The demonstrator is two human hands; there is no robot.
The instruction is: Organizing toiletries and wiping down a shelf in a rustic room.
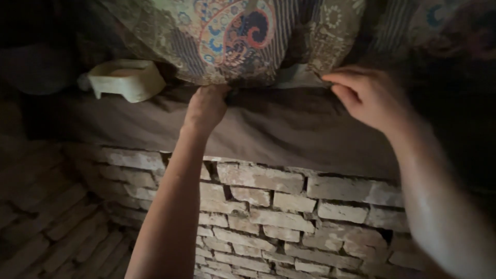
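A paisley-patterned quilt (pixel 232 36), bunched in blue, red and olive folds, lies along the top of a raised brick platform (pixel 268 206), its lower edge resting on a brown sheet (pixel 279 124) that drapes over the platform's front. The left hand (pixel 206 106) is closed in a fist on the quilt's hem where it meets the sheet, while the right hand (pixel 361 95) pinches the same edge farther along between curled fingers (pixel 338 82) and thumb. Both arms reach up from below, over the rough, unmortared-looking courses of brick. A pale plastic tub (pixel 126 77) sits on the sheet just left of the quilt, near the platform's edge. The risk here seems plain: a hard tug on the hem could drag the brown sheet along with it, and the tub, standing on that sheet, might tip or slide off onto the brick floor (pixel 57 227). The quilt's loose folds could also catch on the coarse brick edge. Dim light hides the corners on both sides.
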